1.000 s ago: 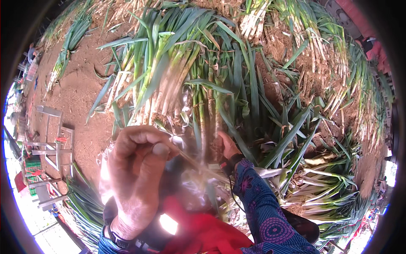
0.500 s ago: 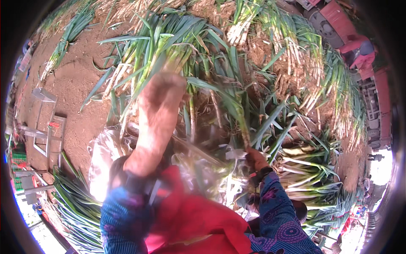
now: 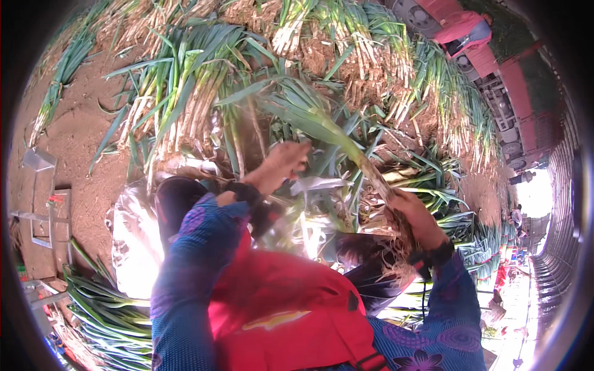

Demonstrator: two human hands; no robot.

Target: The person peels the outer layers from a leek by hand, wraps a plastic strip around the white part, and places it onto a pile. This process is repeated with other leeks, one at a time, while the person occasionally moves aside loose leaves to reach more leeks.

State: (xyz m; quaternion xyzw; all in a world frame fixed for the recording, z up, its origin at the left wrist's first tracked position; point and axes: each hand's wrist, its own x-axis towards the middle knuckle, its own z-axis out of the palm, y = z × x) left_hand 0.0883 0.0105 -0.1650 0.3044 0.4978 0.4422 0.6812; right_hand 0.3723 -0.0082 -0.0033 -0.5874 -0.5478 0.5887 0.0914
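My right hand [image 3: 417,216] is closed around the pale lower stalk of a leek [image 3: 349,145]. The leek slants up to the left, its green leaves fanned over the pile, while stringy roots [image 3: 396,260] hang below my hand. Left of the stalk, my left hand [image 3: 281,166] hovers with loosely bent fingers apart from the thumb; I see nothing held in it, though it is slightly blurred. Just beyond lies a heap of leeks [image 3: 198,93], white ends toward me. Clear plastic [image 3: 318,184] shows beneath my hands.
Bundled leeks [image 3: 433,93] line the ground on the far right, and more [image 3: 111,309] lie at near left. A white sack [image 3: 136,241] sits by my left arm. Metal frames [image 3: 46,204] stand at the left. A red vehicle [image 3: 507,105] and a person [image 3: 467,31] are far right.
My left hand has drawn back from over the leek heap, toward me and to the right. My right hand has lifted the leek, which now tilts further left. The view has turned rightward.
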